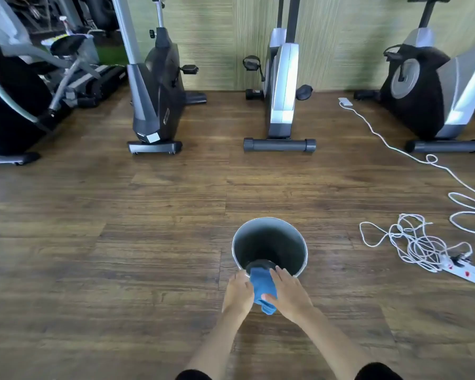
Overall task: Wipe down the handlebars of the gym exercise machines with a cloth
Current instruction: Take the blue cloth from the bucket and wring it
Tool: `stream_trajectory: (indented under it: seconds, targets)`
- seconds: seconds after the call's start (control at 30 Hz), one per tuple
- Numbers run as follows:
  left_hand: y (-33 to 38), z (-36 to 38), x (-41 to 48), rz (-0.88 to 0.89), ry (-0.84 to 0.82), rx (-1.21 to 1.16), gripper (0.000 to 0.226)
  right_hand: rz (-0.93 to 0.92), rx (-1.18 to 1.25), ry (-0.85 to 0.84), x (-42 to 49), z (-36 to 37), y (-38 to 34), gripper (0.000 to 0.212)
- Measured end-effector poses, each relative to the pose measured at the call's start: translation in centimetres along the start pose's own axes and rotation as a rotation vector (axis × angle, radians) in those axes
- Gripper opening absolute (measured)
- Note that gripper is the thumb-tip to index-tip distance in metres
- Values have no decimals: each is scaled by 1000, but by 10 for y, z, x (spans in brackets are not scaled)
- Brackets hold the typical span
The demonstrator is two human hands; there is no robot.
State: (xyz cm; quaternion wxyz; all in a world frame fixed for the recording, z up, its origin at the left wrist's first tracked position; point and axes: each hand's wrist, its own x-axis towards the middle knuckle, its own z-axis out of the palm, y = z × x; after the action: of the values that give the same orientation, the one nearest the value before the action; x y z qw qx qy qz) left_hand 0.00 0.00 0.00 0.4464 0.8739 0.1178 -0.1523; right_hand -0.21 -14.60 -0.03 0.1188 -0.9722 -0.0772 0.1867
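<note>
A blue cloth (262,283) is bunched between both my hands, over the near rim of a grey metal bucket (299,242) on the wooden floor. My left hand (237,293) grips its left side and my right hand (288,293) wraps the right side, thumb across the cloth. Three exercise bikes stand along the far wall: a dark one (159,86), a silver one (281,83) and a black-and-silver one (433,91). Their handlebars are out of view above the frame.
An elliptical machine (14,100) fills the far left. A tangled white cable (420,242) and a power strip (469,272) lie on the floor at the right, the cable running up to an adapter (346,101) by the right bike.
</note>
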Motion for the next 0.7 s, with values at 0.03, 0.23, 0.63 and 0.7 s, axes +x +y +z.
stream_trajectory:
  seconds: [0.03, 0.23, 0.63, 0.7]
  targets:
    - [-8, 6, 5, 15, 22, -2, 31, -4, -33, 4, 8, 9, 2, 74]
    - [-41, 34, 29, 71, 87, -105, 31, -40, -131, 56, 46, 51, 12, 78]
    - [-62, 48, 43, 205, 123, -113, 39, -208, -155, 250, 62, 69, 22, 61]
    - [-64, 46, 44, 214, 120, -117, 38, -211, -141, 256, 61, 69, 20, 57]
